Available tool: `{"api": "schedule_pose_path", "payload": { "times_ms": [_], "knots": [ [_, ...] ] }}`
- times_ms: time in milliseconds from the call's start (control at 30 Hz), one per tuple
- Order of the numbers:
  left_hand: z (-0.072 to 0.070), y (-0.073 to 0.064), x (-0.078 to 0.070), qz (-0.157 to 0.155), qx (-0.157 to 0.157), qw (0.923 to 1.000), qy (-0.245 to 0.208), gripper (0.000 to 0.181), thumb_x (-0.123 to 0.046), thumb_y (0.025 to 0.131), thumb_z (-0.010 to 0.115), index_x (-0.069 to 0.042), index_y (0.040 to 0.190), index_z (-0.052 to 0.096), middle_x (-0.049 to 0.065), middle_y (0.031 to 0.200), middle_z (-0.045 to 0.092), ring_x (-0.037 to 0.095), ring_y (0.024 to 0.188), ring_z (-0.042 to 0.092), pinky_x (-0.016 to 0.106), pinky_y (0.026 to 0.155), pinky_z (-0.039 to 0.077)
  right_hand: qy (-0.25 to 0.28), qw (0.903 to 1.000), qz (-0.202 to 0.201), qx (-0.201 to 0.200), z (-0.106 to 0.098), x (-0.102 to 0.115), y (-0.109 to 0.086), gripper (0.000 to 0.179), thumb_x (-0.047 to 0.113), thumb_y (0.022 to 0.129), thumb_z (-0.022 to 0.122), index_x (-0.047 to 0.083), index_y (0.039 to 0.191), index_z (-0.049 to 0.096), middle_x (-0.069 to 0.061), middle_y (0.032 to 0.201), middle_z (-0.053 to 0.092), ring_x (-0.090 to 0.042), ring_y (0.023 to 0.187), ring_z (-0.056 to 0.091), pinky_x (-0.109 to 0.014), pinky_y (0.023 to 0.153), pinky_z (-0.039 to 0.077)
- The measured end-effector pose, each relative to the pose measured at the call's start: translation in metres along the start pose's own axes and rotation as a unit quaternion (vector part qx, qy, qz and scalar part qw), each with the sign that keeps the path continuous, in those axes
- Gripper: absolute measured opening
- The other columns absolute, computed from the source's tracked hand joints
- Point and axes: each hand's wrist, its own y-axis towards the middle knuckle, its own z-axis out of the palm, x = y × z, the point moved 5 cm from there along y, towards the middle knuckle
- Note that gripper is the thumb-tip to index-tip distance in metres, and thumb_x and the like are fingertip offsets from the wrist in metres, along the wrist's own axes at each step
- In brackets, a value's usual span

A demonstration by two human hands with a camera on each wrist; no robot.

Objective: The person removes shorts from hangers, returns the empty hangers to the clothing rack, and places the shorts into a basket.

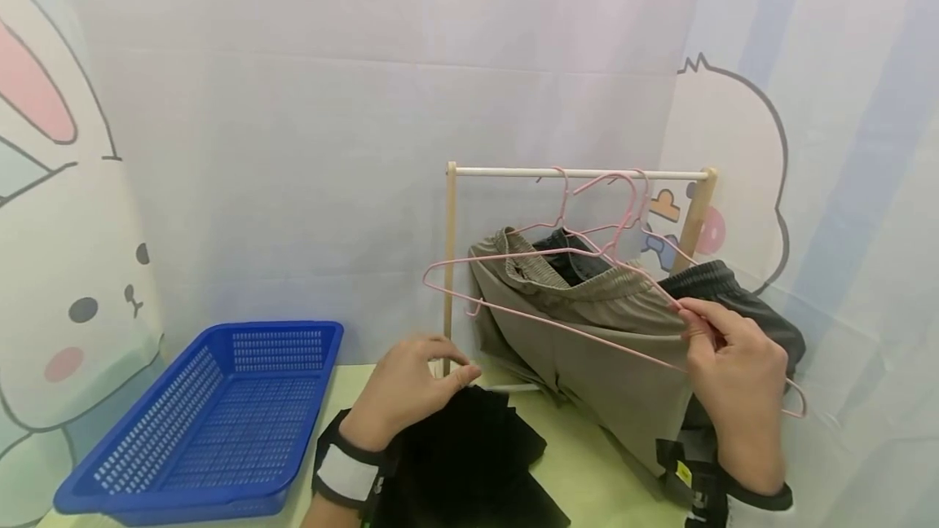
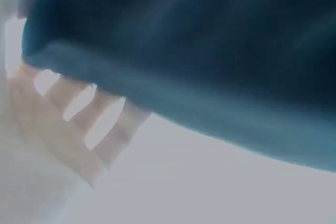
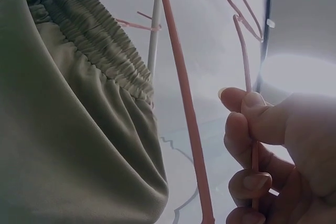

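Behind both hands, a pale backdrop (image 1: pixel 293 145) printed with cartoon animals closes off the far edge of the light-green bench (image 1: pixel 587 451). Ahead, a small wooden rack (image 1: pixel 499 173) rises, its bar beyond and above the hands. Well to the left hand's left sits a blue basket (image 1: pixel 333 349), a strip of bench showing between them. A beige garment (image 1: pixel 609 389) and a dark garment (image 1: pixel 711 277) hang from the rack, their folds reaching close to the right hand. Dark cloth (image 1: pixel 469 446) spreads just below and beside the left hand. A pink hanger (image 1: pixel 513 255) slants leftward from the right hand in front of the beige folds, its left corner above the left hand, a gap between. The right hand (image 1: pixel 737 373) pinches its wire between thumb and curled fingers; the left hand (image 1: pixel 407 385) arches palm-down, and whether it grips cloth cannot be told.
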Motion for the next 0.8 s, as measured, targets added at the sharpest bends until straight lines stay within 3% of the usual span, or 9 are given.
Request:
{"api": "schedule_pose_path", "payload": {
  "times_ms": [167,500,667,800],
  "knots": [
    [-0.009,-0.002,0.003,-0.036,-0.036,0.9984,0.023,0.034,-0.059,0.087,0.077,-0.029,0.102,0.081,-0.013,0.113,0.07,0.014,0.114,0.062,0.043,0.093,0.055,-0.003,1.0,-0.001,0.001,0.0,-0.001,0.0,0.015,0.0,0.093,0.073,0.006,0.103,0.082,-0.01,0.077,0.074,0.023,0.067,0.036,-0.018,0.055,0.031],
    [-0.012,0.003,0.011,-0.055,-0.066,0.9963,-0.002,0.019,-0.044,0.09,0.08,-0.027,0.1,0.081,-0.011,0.104,0.073,0.017,0.106,0.066,0.045,0.09,0.054,-0.023,0.9997,0.007,0.004,-0.003,-0.005,0.001,0.013,0.005,0.093,0.075,0.009,0.103,0.083,-0.009,0.074,0.072,0.019,0.06,0.031,-0.02,0.051,0.028],
    [-0.003,0.014,0.023,-0.082,-0.082,0.9927,-0.033,0.036,-0.034,0.094,0.079,-0.017,0.125,0.074,-0.003,0.103,0.075,0.021,0.1,0.068,0.043,0.084,0.055,-0.047,0.9987,0.018,0.012,-0.01,-0.007,0.0,0.014,0.009,0.092,0.077,0.011,0.104,0.084,-0.008,0.07,0.072,0.017,0.054,0.029,-0.024,0.047,0.026],
    [0.003,0.029,0.04,-0.124,-0.068,0.989,-0.043,0.06,-0.034,0.095,0.077,-0.01,0.146,0.057,0.007,0.117,0.072,0.027,0.109,0.068,0.047,0.084,0.058,-0.067,0.9966,0.036,0.029,-0.015,-0.011,-0.001,0.015,0.013,0.094,0.076,0.012,0.106,0.083,-0.007,0.066,0.07,0.012,0.052,0.032,-0.026,0.045,0.026]
  ]
}}
